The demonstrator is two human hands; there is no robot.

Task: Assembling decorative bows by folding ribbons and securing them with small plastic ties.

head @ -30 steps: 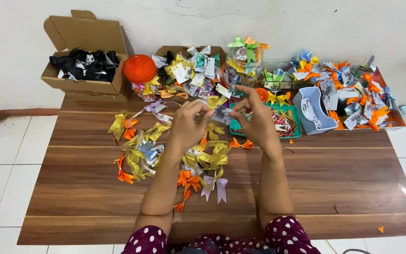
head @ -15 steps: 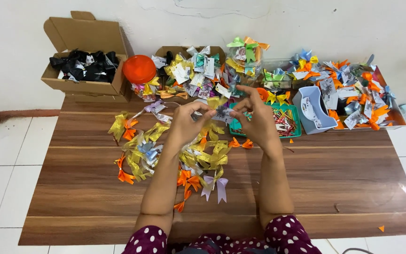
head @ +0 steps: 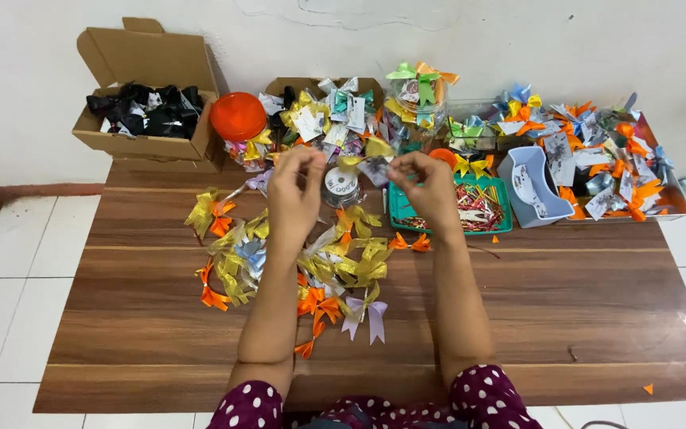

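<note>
Bright, even light; soft shadows, sharp focus.

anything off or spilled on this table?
Mostly orderly. A small orange scrap lies alone near the front right edge of the table, away from the bow pile. Left hand and right hand pinch a yellow ribbon piece.

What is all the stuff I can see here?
table: one, brown wood, centre
ribbon bows: many, mostly gold and orange, heaped under the hands
cardboard box: one, holds black bows, back left
orange lid: one, beside that box
ribbon spool: one, white, between the hands
green tray: one, right of the hands
grey bin: one, back right
left hand: pinching gold ribbon
right hand: pinching the same ribbon
</note>
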